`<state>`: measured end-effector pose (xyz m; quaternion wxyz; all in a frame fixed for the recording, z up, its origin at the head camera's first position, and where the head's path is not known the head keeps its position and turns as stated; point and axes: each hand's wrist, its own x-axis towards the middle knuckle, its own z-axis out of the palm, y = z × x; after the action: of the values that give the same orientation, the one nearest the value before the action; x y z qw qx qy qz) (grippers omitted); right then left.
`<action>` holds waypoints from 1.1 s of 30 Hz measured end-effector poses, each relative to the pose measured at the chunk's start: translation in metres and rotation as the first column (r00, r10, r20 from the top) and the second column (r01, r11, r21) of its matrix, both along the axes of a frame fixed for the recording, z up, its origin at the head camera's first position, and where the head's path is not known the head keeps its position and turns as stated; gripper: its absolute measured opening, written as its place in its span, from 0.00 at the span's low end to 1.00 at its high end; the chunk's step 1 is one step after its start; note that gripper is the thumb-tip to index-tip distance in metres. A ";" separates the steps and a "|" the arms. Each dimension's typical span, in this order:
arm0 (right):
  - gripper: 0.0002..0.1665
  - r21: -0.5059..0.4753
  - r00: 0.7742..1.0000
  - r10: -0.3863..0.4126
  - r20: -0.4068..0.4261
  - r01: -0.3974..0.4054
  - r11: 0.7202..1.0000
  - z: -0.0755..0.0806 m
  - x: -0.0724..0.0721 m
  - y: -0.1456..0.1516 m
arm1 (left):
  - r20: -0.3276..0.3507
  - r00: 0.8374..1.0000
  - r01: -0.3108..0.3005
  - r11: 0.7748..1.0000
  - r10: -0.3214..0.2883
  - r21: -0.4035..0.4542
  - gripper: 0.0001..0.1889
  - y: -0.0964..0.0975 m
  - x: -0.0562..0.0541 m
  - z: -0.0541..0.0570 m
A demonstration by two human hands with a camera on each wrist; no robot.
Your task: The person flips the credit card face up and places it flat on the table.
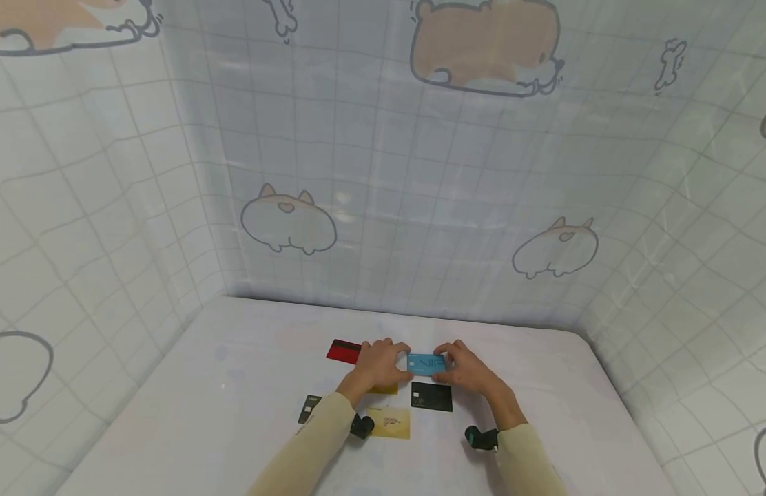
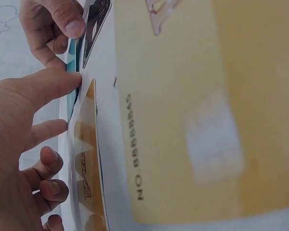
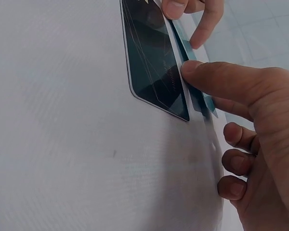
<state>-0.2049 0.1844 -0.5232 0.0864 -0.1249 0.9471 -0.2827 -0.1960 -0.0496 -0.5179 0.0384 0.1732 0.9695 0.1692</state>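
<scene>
A light blue card point(image 1: 425, 364) lies between my two hands near the middle of the white table. My left hand point(image 1: 381, 363) pinches its left end, thumb at the near edge and a finger at the far one. At the right end, my right hand point(image 1: 468, 368) pinches it the same way. Just below it lies a black card point(image 1: 431, 397) marked VIP. A yellow card point(image 1: 385, 389) shows partly from beneath the left hand. In the right wrist view the blue card point(image 3: 209, 102) appears nearly edge-on, its far side hidden by fingers.
A red card point(image 1: 343, 351) lies left of the left hand, partly covered by it. Nearer me are another yellow card point(image 1: 392, 424) and a dark card point(image 1: 308, 409) partly behind the left sleeve. A patterned curtain point(image 1: 408, 275) stands behind the table point(image 1: 191, 413).
</scene>
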 end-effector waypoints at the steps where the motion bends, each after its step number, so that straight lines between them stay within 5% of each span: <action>1: 0.32 0.000 1.000 0.001 0.002 -0.001 1.000 0.000 0.000 0.000 | 0.000 1.000 -0.001 1.000 0.001 0.005 0.32 0.000 0.000 0.000; 24: 0.31 0.016 1.000 -0.005 0.014 0.005 1.000 0.000 -0.001 -0.002 | 0.004 1.000 -0.014 1.000 0.014 0.009 0.31 -0.001 -0.001 -0.003; 33: 0.39 0.005 1.000 0.000 0.001 0.000 1.000 0.001 0.002 -0.003 | -0.008 0.999 -0.037 0.998 0.037 0.045 0.31 -0.004 0.006 -0.005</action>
<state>-0.2026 0.1818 -0.5222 0.0874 -0.1247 0.9477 -0.2804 -0.1902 -0.0539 -0.5226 0.0272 0.1569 0.9686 0.1910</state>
